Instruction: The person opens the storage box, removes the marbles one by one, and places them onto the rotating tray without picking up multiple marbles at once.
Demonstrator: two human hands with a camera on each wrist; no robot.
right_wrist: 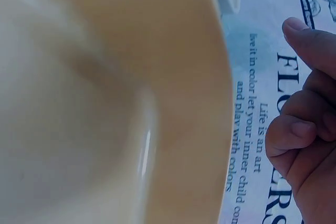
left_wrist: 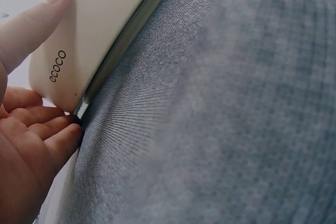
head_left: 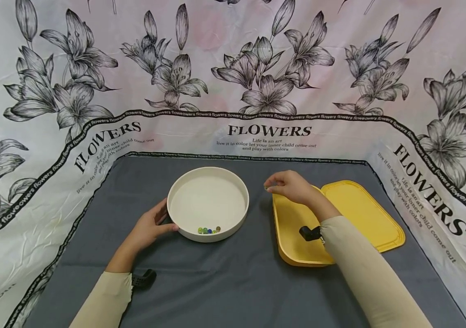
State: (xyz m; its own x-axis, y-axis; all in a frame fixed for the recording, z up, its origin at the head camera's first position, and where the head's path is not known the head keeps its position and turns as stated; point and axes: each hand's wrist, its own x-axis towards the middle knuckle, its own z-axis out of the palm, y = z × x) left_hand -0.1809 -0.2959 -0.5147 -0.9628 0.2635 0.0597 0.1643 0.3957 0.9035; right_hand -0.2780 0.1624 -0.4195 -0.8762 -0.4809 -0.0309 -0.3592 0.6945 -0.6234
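A round white tray (head_left: 208, 196) with a raised rim is on the left of the grey cloth. Several small glass marbles (head_left: 209, 231) lie together along its near inside edge. My left hand (head_left: 152, 226) grips the tray's left side, its thumb on the wall marked "ecoco" (left_wrist: 58, 66) and its fingers at the lower edge. Over the far left corner of a deep yellow bin (head_left: 282, 228) is my right hand (head_left: 292, 186). Its thumb and fingertips pinch a small greenish marble (head_left: 266, 187), mostly hidden by the fingers. The right wrist view shows curled fingers beside the bin's wall (right_wrist: 189, 103).
A flat yellow lid (head_left: 364, 214) lies to the right of the bin, partly behind the right forearm. Grey cloth (head_left: 216, 282) covers the middle of the table, with a white flower-printed border (head_left: 270, 136) around it.
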